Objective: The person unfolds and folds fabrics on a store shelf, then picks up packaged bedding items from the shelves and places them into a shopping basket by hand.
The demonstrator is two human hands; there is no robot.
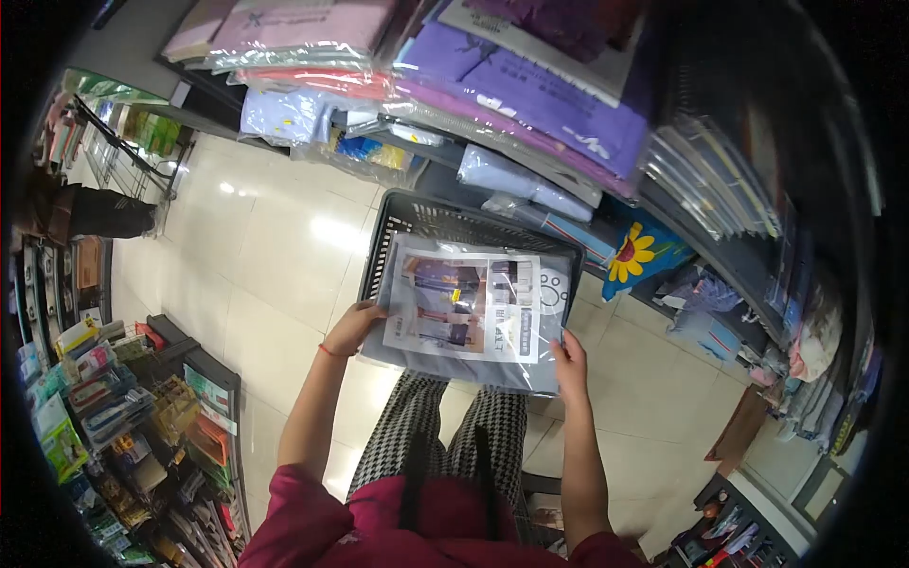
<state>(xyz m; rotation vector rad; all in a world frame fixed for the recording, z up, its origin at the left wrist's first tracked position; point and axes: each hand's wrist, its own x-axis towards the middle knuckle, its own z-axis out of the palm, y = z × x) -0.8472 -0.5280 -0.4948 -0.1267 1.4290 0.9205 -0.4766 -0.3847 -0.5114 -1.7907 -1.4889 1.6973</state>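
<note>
A flat grey package (464, 364) in clear plastic lies level in front of me, over a black plastic basket (473, 213). A white printed sheet with photos and a small yellow sticker shows under the plastic, along with a white paw outline at the right. My left hand (355, 329) grips its left edge, fingers closed. At the lower right corner, my right hand (570, 364) pinches the plastic edge. The basket's far rim and slotted wall show behind the package, which hides most of its inside. I cannot tell whether the package touches the basket.
Shelves at the front and right hold plastic-wrapped purple packages (530, 90), pink ones (303, 28) and a blue item with a yellow flower (632, 256). A rack of small packaged goods (123, 407) stands at the left. A person's dark-clothed leg (114, 210) shows far left.
</note>
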